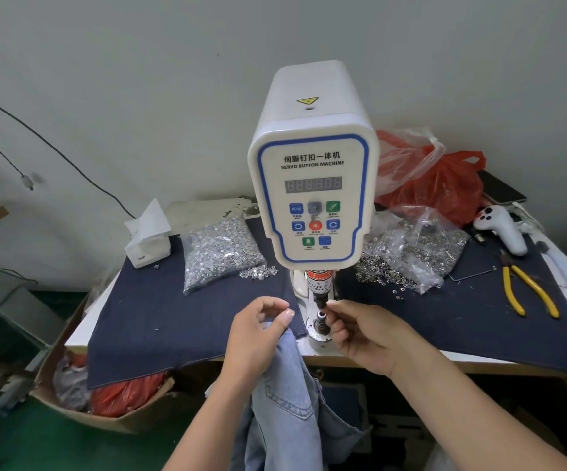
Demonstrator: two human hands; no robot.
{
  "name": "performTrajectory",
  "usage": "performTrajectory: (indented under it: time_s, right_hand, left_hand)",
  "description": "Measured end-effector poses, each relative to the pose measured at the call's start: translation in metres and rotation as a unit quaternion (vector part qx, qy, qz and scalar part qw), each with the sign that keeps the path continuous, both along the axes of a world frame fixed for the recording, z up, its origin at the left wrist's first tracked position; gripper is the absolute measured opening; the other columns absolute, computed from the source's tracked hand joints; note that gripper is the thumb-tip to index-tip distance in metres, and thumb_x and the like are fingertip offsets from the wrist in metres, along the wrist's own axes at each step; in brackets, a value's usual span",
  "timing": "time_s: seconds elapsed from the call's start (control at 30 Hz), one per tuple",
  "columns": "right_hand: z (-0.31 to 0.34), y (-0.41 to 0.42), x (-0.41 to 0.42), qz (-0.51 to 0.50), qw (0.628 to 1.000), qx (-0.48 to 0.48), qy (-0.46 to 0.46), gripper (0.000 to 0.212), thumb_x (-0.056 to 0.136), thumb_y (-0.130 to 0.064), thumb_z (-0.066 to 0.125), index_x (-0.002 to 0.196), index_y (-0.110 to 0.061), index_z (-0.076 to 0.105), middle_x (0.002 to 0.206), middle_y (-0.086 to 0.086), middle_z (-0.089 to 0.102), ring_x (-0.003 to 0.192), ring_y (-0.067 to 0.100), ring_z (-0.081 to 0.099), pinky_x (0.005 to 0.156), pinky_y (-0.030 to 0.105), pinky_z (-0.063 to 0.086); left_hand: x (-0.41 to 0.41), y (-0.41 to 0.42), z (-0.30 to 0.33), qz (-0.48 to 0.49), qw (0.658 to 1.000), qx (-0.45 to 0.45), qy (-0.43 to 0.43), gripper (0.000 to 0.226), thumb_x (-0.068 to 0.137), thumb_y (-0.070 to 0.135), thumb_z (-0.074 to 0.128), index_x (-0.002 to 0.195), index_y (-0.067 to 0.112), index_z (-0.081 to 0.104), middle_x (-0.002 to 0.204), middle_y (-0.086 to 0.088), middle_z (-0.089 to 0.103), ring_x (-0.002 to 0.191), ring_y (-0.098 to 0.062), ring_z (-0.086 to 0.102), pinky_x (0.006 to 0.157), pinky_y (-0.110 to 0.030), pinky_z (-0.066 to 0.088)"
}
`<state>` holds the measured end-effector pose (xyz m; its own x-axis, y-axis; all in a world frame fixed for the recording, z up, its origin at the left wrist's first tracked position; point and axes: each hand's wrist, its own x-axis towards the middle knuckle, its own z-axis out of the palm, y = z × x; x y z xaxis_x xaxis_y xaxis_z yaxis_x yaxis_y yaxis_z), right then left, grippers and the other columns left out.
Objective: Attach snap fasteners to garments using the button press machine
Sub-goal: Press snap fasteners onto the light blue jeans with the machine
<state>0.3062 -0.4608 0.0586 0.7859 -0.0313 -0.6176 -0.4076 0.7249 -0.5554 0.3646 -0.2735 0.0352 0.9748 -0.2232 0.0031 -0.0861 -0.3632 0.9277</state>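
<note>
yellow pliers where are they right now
In the head view the yellow pliers lie on the table's right side, on the dark cloth, right of the bag of ring snaps.

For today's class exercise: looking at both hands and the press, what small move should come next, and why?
Probably slide the denim garment over the lower die. The right hand has its fingertips at the punch, seemingly loading a snap, while the left hand holds the denim beside the die, not yet on it.

garment workshop | servo button machine (pixel 312 171) | bagged snap fasteners (pixel 219 253) | pliers (pixel 526 290)
</note>
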Motion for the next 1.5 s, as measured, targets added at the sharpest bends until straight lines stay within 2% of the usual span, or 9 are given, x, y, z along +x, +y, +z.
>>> performTrajectory:
  time_s: [0.1,0.17,0.3,0.47,0.6,0.7,0.87,1.17,1.5]
  right_hand:
    - [-0.001,-0.001,-0.001,0.000,1.000,0.006,-0.008,0.011,0.095,-0.004,0.066,0.087,0.004,0.068,0.065,0.010,0.060,0.045,0.008,0.052,0.038,0.017,0.042]
    - [-0.002,-0.004,-0.003,0.005,1.000,-0.005,-0.017,0.011,0.094,-0.005,0.067,0.089,0.003,0.071,0.068,0.011,0.064,0.047,0.009,0.053,0.040,0.018,0.044]
    - [-0.006,-0.014,-0.005,0.030,0.995,-0.092,-0.035,0.025,0.096,-0.011,0.065,0.080,-0.001,0.081,0.073,0.012,0.071,0.050,0.010,0.057,0.045,0.018,0.047]
    - [-0.018,-0.039,-0.016,-0.017,0.985,-0.168,-0.028,0.031,0.100,-0.015,0.062,0.082,-0.003,0.083,0.075,0.009,0.071,0.053,0.009,0.058,0.050,0.019,0.051]
    - [-0.032,-0.053,-0.027,-0.041,0.986,-0.161,-0.002,0.028,0.101,-0.014,0.061,0.090,0.002,0.081,0.072,0.009,0.069,0.053,0.011,0.057,0.047,0.020,0.049]
    - [-0.038,-0.056,-0.029,-0.046,0.988,-0.145,-0.002,0.026,0.102,-0.014,0.060,0.097,0.005,0.078,0.069,0.008,0.067,0.051,0.011,0.055,0.046,0.020,0.047]
    - [-0.041,-0.057,-0.028,-0.043,0.989,-0.141,-0.009,0.026,0.102,-0.015,0.060,0.098,0.004,0.076,0.066,0.006,0.066,0.050,0.011,0.054,0.045,0.019,0.046]
    - [-0.048,-0.061,-0.028,-0.035,0.990,-0.139,-0.016,0.026,0.102,-0.017,0.061,0.098,0.003,0.077,0.067,0.006,0.065,0.050,0.011,0.055,0.045,0.021,0.047]
    - [-0.051,-0.061,-0.027,-0.035,0.990,-0.139,-0.017,0.026,0.102,-0.017,0.061,0.096,0.002,0.078,0.067,0.006,0.065,0.050,0.011,0.055,0.045,0.021,0.047]
  left_hand:
    - [-0.003,-0.003,0.000,0.001,1.000,-0.003,-0.009,0.010,0.095,0.020,0.078,0.099,0.029,0.074,0.095,0.024,0.074,0.098,0.005,0.067,0.083,-0.010,0.050]
    - [-0.005,-0.009,0.000,0.006,1.000,-0.004,-0.016,0.012,0.094,0.020,0.078,0.099,0.030,0.073,0.096,0.019,0.075,0.099,0.003,0.067,0.086,-0.012,0.051]
    - [-0.011,-0.024,0.001,-0.011,0.999,0.008,-0.037,0.013,0.093,0.020,0.079,0.100,0.029,0.071,0.100,0.015,0.075,0.098,0.001,0.068,0.088,-0.022,0.055]
    - [-0.016,-0.036,0.002,-0.027,0.997,0.026,-0.068,0.015,0.094,0.020,0.078,0.100,0.029,0.067,0.100,0.016,0.073,0.098,0.005,0.066,0.086,-0.019,0.054]
    - [-0.017,-0.038,0.005,-0.028,0.992,0.065,-0.101,0.021,0.095,0.021,0.079,0.094,0.036,0.063,0.096,0.018,0.072,0.096,0.002,0.066,0.083,-0.013,0.050]
    - [-0.019,-0.040,0.007,-0.027,0.990,0.076,-0.114,0.022,0.094,0.019,0.079,0.093,0.034,0.063,0.093,0.017,0.072,0.095,0.000,0.067,0.084,-0.016,0.052]
    - [-0.017,-0.044,0.008,-0.025,0.991,0.080,-0.108,0.018,0.093,0.017,0.080,0.093,0.027,0.066,0.091,0.015,0.073,0.094,-0.003,0.068,0.084,-0.021,0.054]
    - [-0.015,-0.047,0.017,-0.035,0.981,0.148,-0.124,0.025,0.091,0.018,0.082,0.092,0.029,0.060,0.087,0.024,0.066,0.088,0.004,0.063,0.071,-0.008,0.046]
    - [-0.016,-0.046,0.019,-0.031,0.985,0.133,-0.108,0.026,0.093,0.021,0.080,0.088,0.034,0.058,0.089,0.019,0.069,0.090,0.006,0.064,0.074,-0.004,0.045]
